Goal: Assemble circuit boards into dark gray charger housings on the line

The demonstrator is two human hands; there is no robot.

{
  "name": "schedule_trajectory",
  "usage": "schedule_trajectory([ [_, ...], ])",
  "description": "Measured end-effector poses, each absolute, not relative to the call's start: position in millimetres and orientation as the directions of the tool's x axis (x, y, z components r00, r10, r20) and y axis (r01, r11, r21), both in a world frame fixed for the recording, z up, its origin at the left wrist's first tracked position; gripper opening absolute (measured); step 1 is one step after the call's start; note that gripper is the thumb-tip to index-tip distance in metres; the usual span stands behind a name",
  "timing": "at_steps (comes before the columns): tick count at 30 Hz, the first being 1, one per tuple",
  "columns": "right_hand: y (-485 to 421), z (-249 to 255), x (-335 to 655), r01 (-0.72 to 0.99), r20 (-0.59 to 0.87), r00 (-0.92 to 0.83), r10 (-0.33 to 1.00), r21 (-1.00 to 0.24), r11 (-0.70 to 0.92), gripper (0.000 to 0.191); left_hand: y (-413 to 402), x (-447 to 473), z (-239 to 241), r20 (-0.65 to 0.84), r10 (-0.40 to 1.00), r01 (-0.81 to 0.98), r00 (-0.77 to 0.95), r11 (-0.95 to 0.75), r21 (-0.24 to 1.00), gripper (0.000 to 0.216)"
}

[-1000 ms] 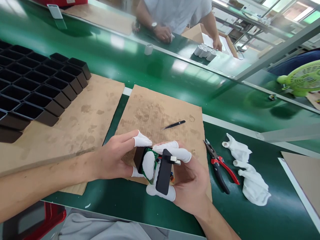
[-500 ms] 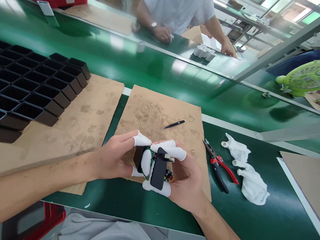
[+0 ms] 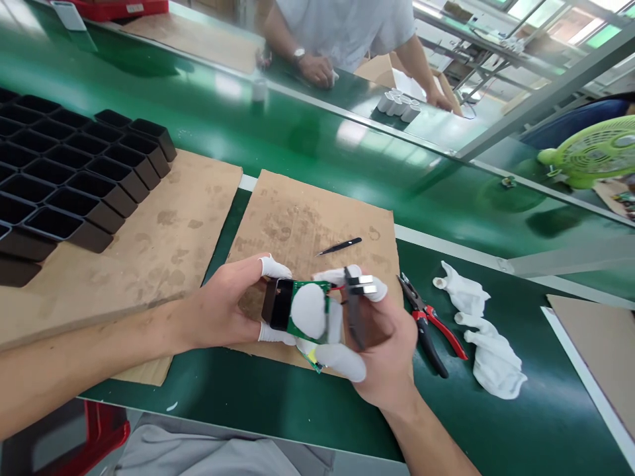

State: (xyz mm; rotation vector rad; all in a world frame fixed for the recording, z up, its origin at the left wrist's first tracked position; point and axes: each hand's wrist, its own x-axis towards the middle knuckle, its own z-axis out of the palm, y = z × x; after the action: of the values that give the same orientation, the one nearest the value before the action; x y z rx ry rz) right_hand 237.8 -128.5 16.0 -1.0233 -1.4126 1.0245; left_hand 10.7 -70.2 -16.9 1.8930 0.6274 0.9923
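My left hand (image 3: 231,304), white cots on its fingertips, grips a small black plastic case (image 3: 276,304) by its outer sides, with the open end facing right. At that opening is a green circuit board (image 3: 300,294) carrying a white rounded pad (image 3: 309,311). My right hand (image 3: 389,337), also in finger cots, is closed around a black plug cover (image 3: 354,311) with metal prongs, tilted nearly edge-on. Red wire shows between board and cover. Black tweezers (image 3: 340,246) lie on the cardboard sheet (image 3: 317,208) beyond my hands. Part of the board is hidden by my right fingers.
Rows of black cases (image 3: 74,178) stand on cardboard at left. Red-and-black pliers (image 3: 431,324) and white cloth finger cots (image 3: 496,357) lie at right. Across the green bench, a person (image 3: 347,33) sits near white cylinders (image 3: 398,104). A green fan (image 3: 595,152) is far right.
The plug cover has moved right and turned edge-on, away from the case. The board with its white pad now shows more fully at the case opening.
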Motion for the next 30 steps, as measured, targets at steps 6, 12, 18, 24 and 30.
schedule_trajectory([
  [6,-128.1,25.6,243.0,0.029,0.266,-0.087,0.96,-0.963,0.269,0.062,-68.4,11.6,-18.1,0.459,0.704,-0.004,0.541,-0.543,0.839,0.053],
  [12,-130.5,20.5,243.3,0.052,0.286,-0.163,0.944,-0.953,0.298,0.063,-66.5,9.8,-21.7,0.549,0.629,-0.03,0.55,-0.642,0.766,0.048],
  [18,-129.4,21.2,241.0,0.097,0.294,-0.181,0.938,-0.944,0.314,0.062,-66.9,9.3,-20.6,0.533,0.624,-0.014,0.571,-0.642,0.767,0.043],
  [24,-128.7,22.6,237.4,0.149,0.283,-0.196,0.939,-0.938,0.314,0.061,-67.5,8.7,-19.7,0.496,0.649,0.024,0.576,-0.621,0.784,0.044],
  [30,-129.8,17.6,236.3,0.163,0.295,-0.216,0.931,-0.929,0.332,0.064,-67.6,7.4,-21.0,0.473,0.662,0.012,0.581,-0.588,0.809,0.046],
])
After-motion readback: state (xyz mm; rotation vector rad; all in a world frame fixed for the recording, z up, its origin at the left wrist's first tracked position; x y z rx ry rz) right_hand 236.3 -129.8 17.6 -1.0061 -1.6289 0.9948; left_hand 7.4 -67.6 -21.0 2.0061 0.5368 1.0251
